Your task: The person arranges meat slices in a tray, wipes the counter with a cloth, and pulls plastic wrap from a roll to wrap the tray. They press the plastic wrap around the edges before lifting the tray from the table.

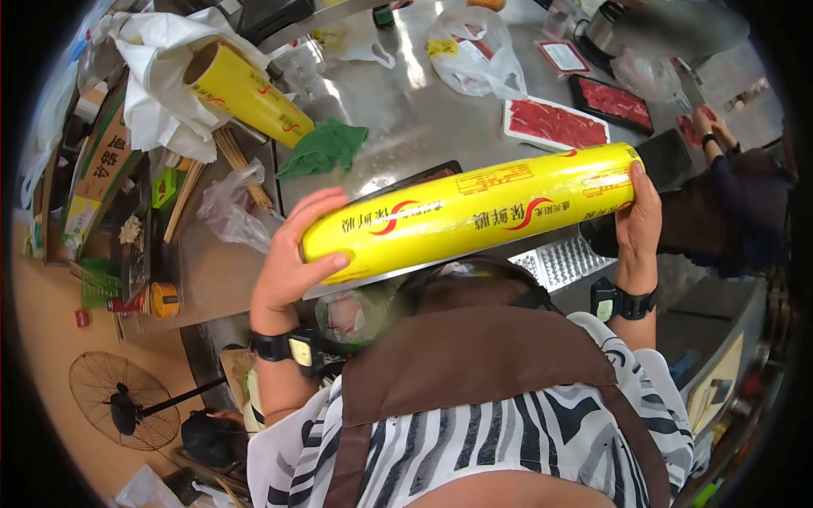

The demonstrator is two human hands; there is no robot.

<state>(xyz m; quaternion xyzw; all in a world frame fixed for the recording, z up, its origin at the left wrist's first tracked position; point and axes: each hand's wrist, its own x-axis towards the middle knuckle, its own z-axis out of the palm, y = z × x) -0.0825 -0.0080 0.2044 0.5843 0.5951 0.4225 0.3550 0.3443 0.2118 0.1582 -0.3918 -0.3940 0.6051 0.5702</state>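
Observation:
Between my two hands I hold a large yellow roll of cling film (474, 207) with red and black print, raised in front of my chest above the steel table. My left hand (296, 250) grips its left end, thumb on the near side and fingers round the far side. At the other end, my right hand (641, 212) is closed round the rim. Behind the roll, a black tray (423, 175) is mostly covered. A white tray of sliced red meat (555, 124) lies just beyond it.
A second yellow roll (250, 95) leans at the left by a green cloth (323, 147). Farther back lie a plastic bag (476, 51) and a black meat tray (611, 103). A metal grater (576, 258) sits near my right arm. Another person's hands (711, 131) are at the right.

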